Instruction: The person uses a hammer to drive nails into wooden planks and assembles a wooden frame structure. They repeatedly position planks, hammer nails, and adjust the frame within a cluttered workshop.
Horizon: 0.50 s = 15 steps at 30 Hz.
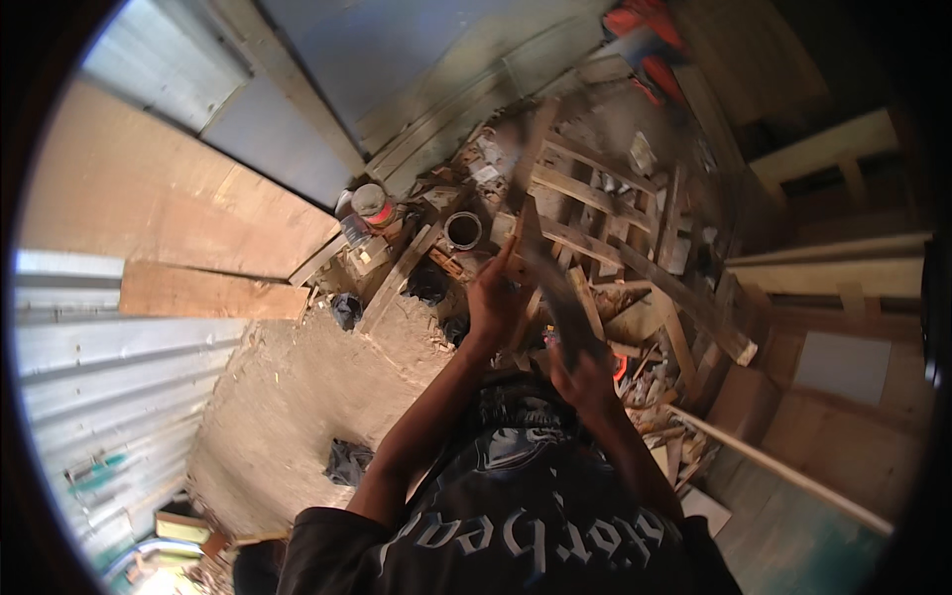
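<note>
In front of my body, my left hand (498, 300) is closed around the lower part of a long, narrow wood strip (536, 142), which points up and away from me. My right hand (583, 375), smeared by motion, grips a dark, long-bladed tool (558, 288) that looks like a machete. Its pointed tip lies beside the strip, just right of my left hand. Blur hides whether the blade touches the wood. The tool's handle is covered by my right fingers.
A wooden pallet-like frame (595, 190) and loose boards lie ahead on the right. An open bucket (463, 230) and a paint can (371, 202) stand ahead left. Bare dirt floor (288, 397) spreads left, beside a corrugated metal wall (109, 367). Timber framing (833, 278) rises at right.
</note>
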Each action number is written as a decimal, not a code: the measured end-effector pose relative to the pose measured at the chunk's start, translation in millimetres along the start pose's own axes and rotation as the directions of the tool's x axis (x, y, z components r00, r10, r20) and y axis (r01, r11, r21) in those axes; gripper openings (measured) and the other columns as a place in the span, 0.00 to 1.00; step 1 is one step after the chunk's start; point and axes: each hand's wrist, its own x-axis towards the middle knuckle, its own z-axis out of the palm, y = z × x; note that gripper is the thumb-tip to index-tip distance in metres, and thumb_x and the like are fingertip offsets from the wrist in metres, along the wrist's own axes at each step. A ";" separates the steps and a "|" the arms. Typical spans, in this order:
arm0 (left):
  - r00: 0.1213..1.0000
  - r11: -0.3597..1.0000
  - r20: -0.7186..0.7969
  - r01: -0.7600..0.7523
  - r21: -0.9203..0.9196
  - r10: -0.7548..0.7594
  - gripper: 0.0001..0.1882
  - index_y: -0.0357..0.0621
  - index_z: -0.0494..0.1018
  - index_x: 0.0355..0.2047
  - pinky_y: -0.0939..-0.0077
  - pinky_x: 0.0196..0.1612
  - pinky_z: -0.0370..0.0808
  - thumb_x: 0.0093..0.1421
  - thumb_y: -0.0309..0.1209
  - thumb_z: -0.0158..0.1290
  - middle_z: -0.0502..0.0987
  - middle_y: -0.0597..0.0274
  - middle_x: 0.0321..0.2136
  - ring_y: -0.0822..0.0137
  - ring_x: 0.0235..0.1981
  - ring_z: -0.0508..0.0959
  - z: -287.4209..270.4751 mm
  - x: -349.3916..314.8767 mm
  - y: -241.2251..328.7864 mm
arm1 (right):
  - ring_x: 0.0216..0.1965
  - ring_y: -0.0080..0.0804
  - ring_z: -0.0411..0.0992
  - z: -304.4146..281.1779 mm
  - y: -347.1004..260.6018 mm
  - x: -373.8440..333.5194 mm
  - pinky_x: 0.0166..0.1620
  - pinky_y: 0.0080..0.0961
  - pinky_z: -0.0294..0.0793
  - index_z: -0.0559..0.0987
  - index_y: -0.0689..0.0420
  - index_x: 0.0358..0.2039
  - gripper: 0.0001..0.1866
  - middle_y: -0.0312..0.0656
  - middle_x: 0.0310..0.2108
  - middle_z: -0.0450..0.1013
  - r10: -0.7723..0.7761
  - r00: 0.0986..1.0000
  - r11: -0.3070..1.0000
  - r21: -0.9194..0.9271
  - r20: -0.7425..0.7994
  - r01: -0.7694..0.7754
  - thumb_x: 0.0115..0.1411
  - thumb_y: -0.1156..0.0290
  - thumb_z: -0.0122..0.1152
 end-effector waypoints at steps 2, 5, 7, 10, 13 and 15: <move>0.998 0.996 0.024 0.067 -0.057 -0.066 0.36 0.45 0.69 0.58 0.70 0.39 0.77 0.44 0.23 0.64 0.81 0.55 0.33 0.64 0.35 0.81 2.9 1.9 -3.3 | 0.30 0.56 0.76 4.7 12.4 3.7 0.32 0.43 0.74 0.74 0.64 0.40 0.20 0.54 0.27 0.76 0.072 0.996 0.991 -0.115 0.061 -0.064 0.63 0.55 0.54; 0.996 0.989 0.028 0.091 -0.119 -0.089 0.35 0.41 0.70 0.56 0.74 0.37 0.78 0.44 0.23 0.65 0.81 0.58 0.31 0.69 0.32 0.80 9.2 0.8 -28.5 | 0.26 0.56 0.75 6.8 -0.4 -0.6 0.28 0.45 0.75 0.70 0.61 0.43 0.21 0.51 0.24 0.74 -0.080 0.987 0.995 0.054 -0.137 0.088 0.61 0.55 0.57; 0.999 0.999 -0.008 0.032 -0.005 -0.032 0.32 0.39 0.71 0.53 0.75 0.37 0.77 0.46 0.25 0.66 0.81 0.59 0.31 0.70 0.31 0.80 10.2 3.2 -31.7 | 0.24 0.56 0.75 2.9 -9.0 -5.1 0.28 0.45 0.75 0.70 0.60 0.43 0.21 0.50 0.23 0.74 -0.206 0.961 0.972 0.074 -0.184 0.222 0.60 0.55 0.59; 1.000 0.979 -0.014 -0.007 0.204 0.010 0.27 0.36 0.71 0.50 0.75 0.40 0.77 0.50 0.28 0.66 0.81 0.58 0.32 0.69 0.32 0.80 6.2 3.1 -23.6 | 0.23 0.54 0.76 -11.1 -8.2 -12.2 0.27 0.45 0.76 0.70 0.59 0.44 0.22 0.49 0.22 0.74 -0.255 0.954 0.965 0.014 -0.155 0.260 0.57 0.56 0.62; 0.988 0.993 0.115 0.107 -0.056 -0.100 0.25 0.37 0.70 0.49 0.71 0.45 0.74 0.53 0.31 0.65 0.80 0.54 0.36 0.64 0.40 0.80 11.8 -15.8 -65.7 | 0.24 0.53 0.75 -14.3 24.3 -37.4 0.27 0.43 0.76 0.71 0.59 0.43 0.21 0.50 0.22 0.74 -0.062 0.991 0.992 -0.117 -0.122 0.047 0.57 0.58 0.63; 0.946 0.992 0.305 0.127 -0.024 -0.113 0.24 0.36 0.70 0.49 0.67 0.49 0.72 0.54 0.33 0.63 0.79 0.50 0.39 0.60 0.45 0.78 12.2 -36.5 -84.2 | 0.26 0.53 0.74 -4.4 71.3 -66.2 0.29 0.40 0.75 0.71 0.61 0.40 0.18 0.51 0.23 0.73 0.170 0.972 0.969 -0.154 -0.160 -0.194 0.56 0.64 0.64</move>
